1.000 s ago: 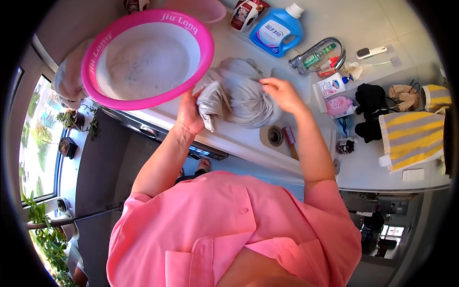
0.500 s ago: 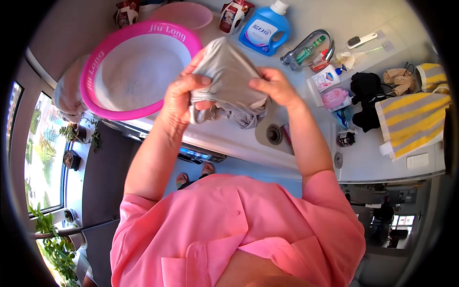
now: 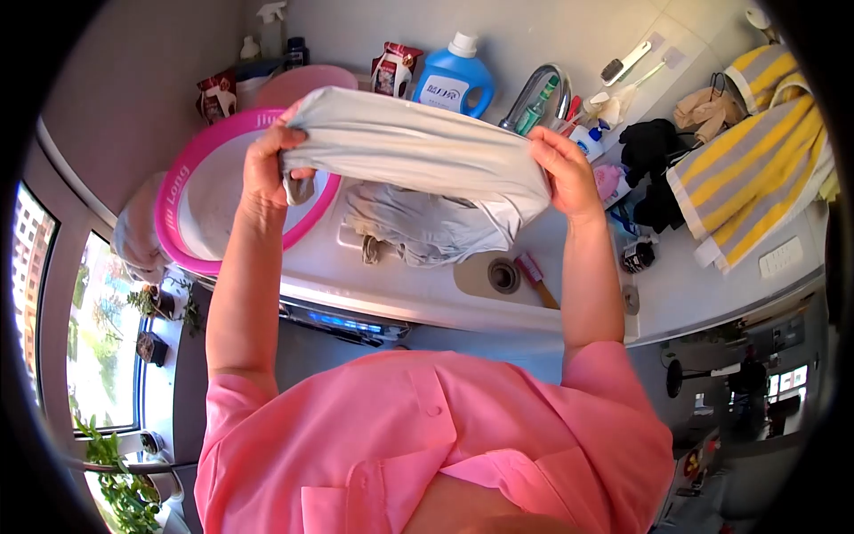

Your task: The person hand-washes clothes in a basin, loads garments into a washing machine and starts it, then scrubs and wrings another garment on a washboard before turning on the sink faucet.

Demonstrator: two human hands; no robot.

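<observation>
A light grey garment (image 3: 409, 138) is stretched wide between my two hands over the sink. My left hand (image 3: 274, 165) grips its left end, in front of the pink-rimmed basin (image 3: 167, 209). The right end is pinched in my right hand (image 3: 567, 173), fingers closed near the tap side. Below the taut span, the rest of the fabric (image 3: 418, 227) hangs in loose folds, overlapping the washboard area of the white sink (image 3: 400, 298). The drain (image 3: 504, 276) shows just right of those folds, with a scrubbing brush (image 3: 536, 278) beside it.
Behind the garment stand a blue detergent bottle (image 3: 452, 80), a red pouch (image 3: 394, 69) and the tap (image 3: 534, 93). On the right counter lie black cloth (image 3: 649, 156), a yellow-and-grey striped towel (image 3: 747, 178) and a dark jar (image 3: 637, 256). Potted plants (image 3: 151, 347) line the left window.
My hands have moved apart, left hand leftward and right hand rightward, pulling the bunched garment into a wide span. The view has shifted slightly, and the brush by the drain now shows more.
</observation>
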